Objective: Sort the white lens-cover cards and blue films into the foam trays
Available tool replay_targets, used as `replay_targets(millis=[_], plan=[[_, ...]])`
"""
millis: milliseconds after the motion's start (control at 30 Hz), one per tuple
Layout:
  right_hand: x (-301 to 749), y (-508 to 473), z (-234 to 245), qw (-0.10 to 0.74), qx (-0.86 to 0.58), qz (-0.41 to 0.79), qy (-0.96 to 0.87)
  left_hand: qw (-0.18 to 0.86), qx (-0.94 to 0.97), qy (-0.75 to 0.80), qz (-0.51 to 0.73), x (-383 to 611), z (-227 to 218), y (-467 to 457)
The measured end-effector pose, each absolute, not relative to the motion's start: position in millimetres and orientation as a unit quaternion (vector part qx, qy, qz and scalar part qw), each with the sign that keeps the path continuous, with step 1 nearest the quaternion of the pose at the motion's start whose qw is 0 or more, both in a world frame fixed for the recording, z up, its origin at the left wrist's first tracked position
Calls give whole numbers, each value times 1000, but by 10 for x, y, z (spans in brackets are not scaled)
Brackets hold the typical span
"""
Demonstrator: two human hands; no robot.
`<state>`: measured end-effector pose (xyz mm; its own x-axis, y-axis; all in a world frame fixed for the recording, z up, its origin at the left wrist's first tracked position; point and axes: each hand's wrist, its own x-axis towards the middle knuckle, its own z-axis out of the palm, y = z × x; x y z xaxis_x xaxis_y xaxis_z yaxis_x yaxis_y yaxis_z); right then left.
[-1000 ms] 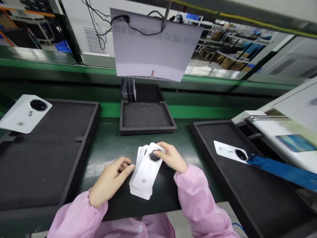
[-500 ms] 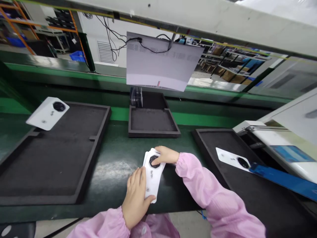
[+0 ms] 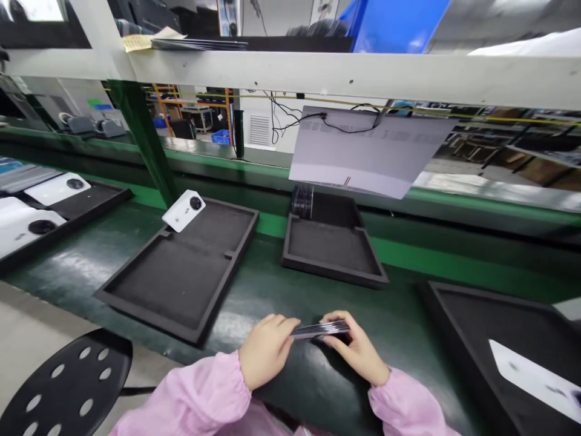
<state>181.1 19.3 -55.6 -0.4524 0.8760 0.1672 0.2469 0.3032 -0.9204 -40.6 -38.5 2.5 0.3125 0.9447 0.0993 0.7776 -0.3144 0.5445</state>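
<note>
Both hands hold a thin stack of white phone back covers (image 3: pixel 320 330) edge-on, just above the green bench. My left hand (image 3: pixel 265 351) pinches the stack's left end, fingers closed on it. My right hand (image 3: pixel 356 351) grips the right end from below and behind. Both arms wear pink sleeves. One white back cover (image 3: pixel 184 210) with a round black camera ring leans on the far left corner of a black foam tray (image 3: pixel 181 281). Another white cover (image 3: pixel 535 380) lies in the black tray (image 3: pixel 458 315) at the right.
A smaller black tray (image 3: pixel 331 251) sits ahead, dark parts (image 3: pixel 303 201) stacked at its back. More white covers (image 3: pixel 27 221) lie on a tray far left. A tilted grey panel (image 3: pixel 363 154) hangs overhead under a shelf rail. A black perforated stool (image 3: pixel 63 387) stands lower left.
The stack of covers, flat and face up before, is now turned edge-on between both hands. My view has swung left and up, bringing in the far-left trays and the stool.
</note>
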Motion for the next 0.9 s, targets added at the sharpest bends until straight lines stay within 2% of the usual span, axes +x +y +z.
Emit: replay_targets(millis=[267,400,567,667,800,900], plan=[[1832,251,-511,325,-395,461,-725,252,773,540,217,-387,-49,-314],[1811,268,-527,349,-399,464,-709,301,712,540,331,-397,-152,-264],[1815,280,-459,288,-417,463,-727,336,608,587,416,-391,-296,-303],[1851,259,-237,210,-408,432,-776,340,629,580,390,-417,-261,-374],[1728,168,157,36,-353,392,-849,337,704,521,345,-549,-34,-401],[1437,94,383,-11,-301,352,-886,336,757,472,302,-779,223,-338]])
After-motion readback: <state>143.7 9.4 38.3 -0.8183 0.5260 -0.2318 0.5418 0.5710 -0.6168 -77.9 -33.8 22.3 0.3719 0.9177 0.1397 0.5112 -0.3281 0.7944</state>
